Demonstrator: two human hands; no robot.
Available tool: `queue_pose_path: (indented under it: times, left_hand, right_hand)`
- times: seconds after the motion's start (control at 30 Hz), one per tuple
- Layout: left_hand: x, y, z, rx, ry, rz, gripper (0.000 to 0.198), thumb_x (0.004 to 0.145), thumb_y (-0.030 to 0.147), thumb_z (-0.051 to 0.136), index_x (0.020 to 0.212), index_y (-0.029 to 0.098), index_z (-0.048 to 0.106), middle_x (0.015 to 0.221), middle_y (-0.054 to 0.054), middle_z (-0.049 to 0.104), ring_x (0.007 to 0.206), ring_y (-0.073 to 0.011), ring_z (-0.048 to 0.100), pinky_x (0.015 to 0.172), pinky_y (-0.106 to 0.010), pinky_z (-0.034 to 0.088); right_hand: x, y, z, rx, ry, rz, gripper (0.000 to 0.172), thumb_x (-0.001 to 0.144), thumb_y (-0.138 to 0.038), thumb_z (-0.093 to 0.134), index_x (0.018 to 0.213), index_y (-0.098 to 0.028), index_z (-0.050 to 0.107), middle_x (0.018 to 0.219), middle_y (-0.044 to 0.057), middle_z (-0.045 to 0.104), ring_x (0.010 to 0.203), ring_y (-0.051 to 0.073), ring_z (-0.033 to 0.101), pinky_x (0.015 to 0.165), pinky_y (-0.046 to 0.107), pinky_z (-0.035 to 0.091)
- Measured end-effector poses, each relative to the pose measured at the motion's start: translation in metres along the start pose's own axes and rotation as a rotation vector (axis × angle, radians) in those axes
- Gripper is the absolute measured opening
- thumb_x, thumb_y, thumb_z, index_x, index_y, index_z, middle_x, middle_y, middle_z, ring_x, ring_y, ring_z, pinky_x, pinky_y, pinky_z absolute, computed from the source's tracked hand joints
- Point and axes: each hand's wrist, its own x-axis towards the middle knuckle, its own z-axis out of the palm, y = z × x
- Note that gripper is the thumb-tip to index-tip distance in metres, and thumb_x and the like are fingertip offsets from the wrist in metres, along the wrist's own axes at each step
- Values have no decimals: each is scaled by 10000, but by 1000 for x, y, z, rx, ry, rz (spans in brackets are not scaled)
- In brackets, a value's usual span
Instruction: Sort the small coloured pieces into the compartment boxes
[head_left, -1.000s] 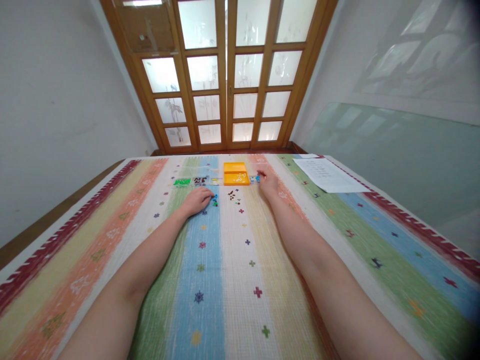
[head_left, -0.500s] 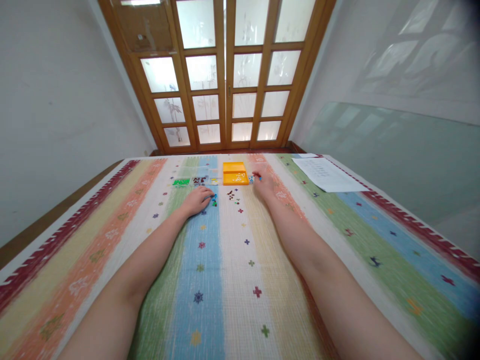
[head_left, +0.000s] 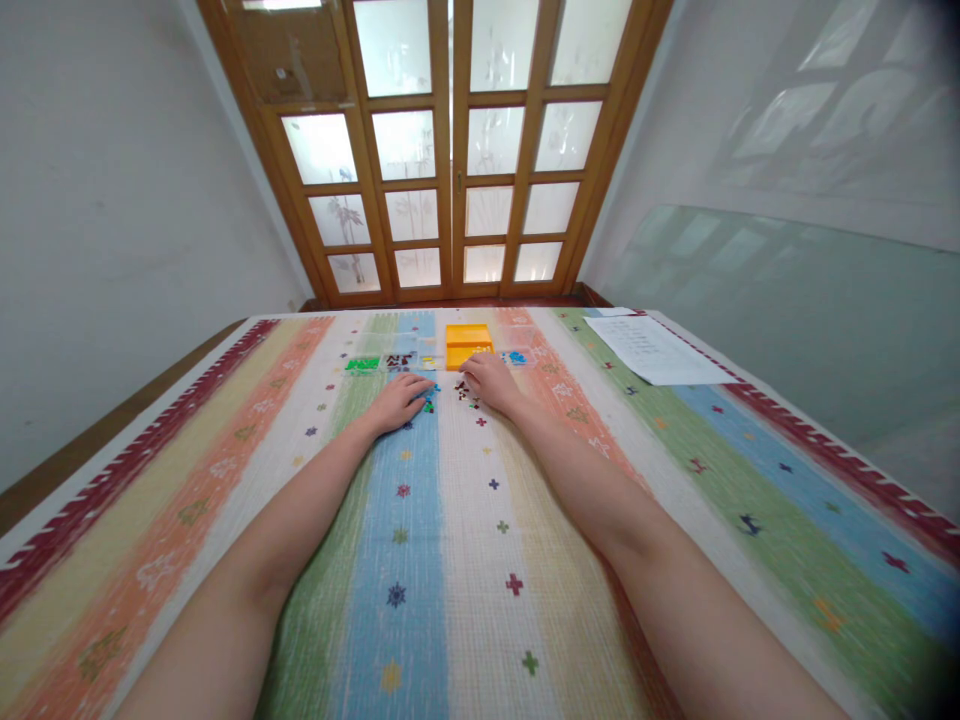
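Observation:
My left hand [head_left: 400, 402] rests on the cloth with its fingers bent and apart. Its fingertips lie beside a small group of blue and green pieces [head_left: 429, 405]. My right hand [head_left: 487, 380] is at the front edge of the orange box [head_left: 469, 333], its lid raised at the back. Thumb and fingers of that hand are closed together; whatever they hold is too small or hidden to make out. Below them a scatter of tiny dark brown and white pieces [head_left: 462, 393] lies on the cloth, partly covered by the hand.
Left of the orange box, clear compartments hold green pieces [head_left: 363, 364], dark brown pieces [head_left: 399, 360] and yellow pieces [head_left: 428, 362]. Blue pieces [head_left: 514, 357] sit in a clear tray to its right. A written paper sheet [head_left: 652, 348] lies at the far right of the striped tablecloth [head_left: 472, 560].
My right hand has moved left from the blue pieces' tray to the front of the orange box, uncovering the blue pieces. My left hand has shifted only slightly.

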Motion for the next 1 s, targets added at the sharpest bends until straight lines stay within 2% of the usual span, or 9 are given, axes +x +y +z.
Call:
queue_pose_path:
  times: [0.13, 0.33, 0.57, 0.77, 1.0]
  left_hand:
    - [0, -2, -1, 13, 34, -24, 323, 991, 278, 576, 1272, 246, 732, 1276, -92, 688, 1230, -272, 585, 1136, -478, 451]
    - [1, 2, -6, 70, 39, -127, 230, 966, 293, 606, 1102, 233, 782, 1054, -91, 694, 1076, -267, 609, 1007, -432, 490]
    - [1, 4, -9, 88, 30, -165, 191, 938, 261, 611, 1018, 218, 780, 946, -80, 707, 979, -257, 627, 929, -398, 501]
    - [2, 2, -4, -26, 47, -163, 258, 928, 223, 592, 1110, 212, 774, 1072, -85, 759, 1052, -256, 672, 993, -415, 521]
    - [2, -1, 2, -334, 104, -273, 364, 926, 213, 578, 1264, 207, 714, 1091, -56, 793, 957, -216, 721, 912, -389, 578]
  right_hand:
    - [1, -16, -1, -40, -119, -126, 265, 993, -200, 605, 1207, -218, 760, 1190, 123, 716, 1164, 277, 584, 1066, 450, 402]
    - [1, -22, -1, -70, -178, -127, 278, 1033, -251, 568, 1245, -222, 745, 1257, 129, 697, 1213, 275, 571, 1091, 456, 390]
    - [0, -28, 8, -28, -229, -196, 332, 1026, -378, 619, 1319, -258, 717, 1339, 113, 670, 1279, 280, 554, 1123, 458, 389]
    - [1, -30, 6, 47, -199, -241, 212, 991, -283, 660, 1159, -254, 786, 1299, 111, 687, 1254, 274, 573, 1100, 447, 415]
    - [2, -31, 6, 102, -204, -243, 176, 950, -176, 659, 1055, -237, 787, 1219, 93, 708, 1183, 250, 596, 1056, 406, 446]
